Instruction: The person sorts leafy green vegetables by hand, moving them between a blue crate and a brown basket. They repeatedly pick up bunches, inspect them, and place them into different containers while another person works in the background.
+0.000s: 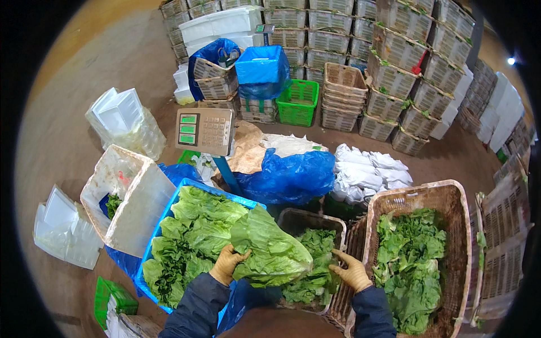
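My left hand (229,263), in a yellowish glove, holds a large head of romaine-type lettuce (272,249) by its leafy side. The head lies sideways over the right edge of a blue-lined crate (146,262) filled with lettuce heads (198,224). My right hand (351,270), gloved too, has its fingers apart just right of the head's base, above a smaller brown crate (310,215) with loose leaves (317,241). Nothing shows in its grasp.
At right stands a large plastic crate (458,219) with leaves. A scale display (205,131) rises beyond the blue-lined crate. A foam box (135,203) is at left. White bundles (367,171), a green crate (298,103) and stacked crates (386,76) stand farther off.
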The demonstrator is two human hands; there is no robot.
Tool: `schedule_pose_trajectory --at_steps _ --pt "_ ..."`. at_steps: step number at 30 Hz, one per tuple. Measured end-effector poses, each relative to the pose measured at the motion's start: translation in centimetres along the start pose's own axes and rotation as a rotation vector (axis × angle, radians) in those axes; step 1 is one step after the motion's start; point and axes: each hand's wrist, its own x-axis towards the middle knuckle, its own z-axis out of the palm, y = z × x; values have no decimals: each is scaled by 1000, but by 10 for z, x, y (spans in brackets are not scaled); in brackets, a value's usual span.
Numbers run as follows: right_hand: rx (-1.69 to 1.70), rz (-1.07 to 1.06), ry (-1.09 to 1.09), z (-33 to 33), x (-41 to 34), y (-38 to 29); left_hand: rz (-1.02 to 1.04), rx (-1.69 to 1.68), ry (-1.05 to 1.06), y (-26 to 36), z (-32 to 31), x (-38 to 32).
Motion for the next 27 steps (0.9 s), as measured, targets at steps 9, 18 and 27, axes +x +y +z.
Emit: schedule_pose_trajectory --at_steps 9,18,27 --pt "129 -317 231 25 -10 -43 220 18 155 -45 -17 5" --pt "604 -151 271 34 -3 1 314 -81 -62 -63 16 2" --pt "1209 -252 269 10 -39 -29 133 106 -433 -15 120 -23"
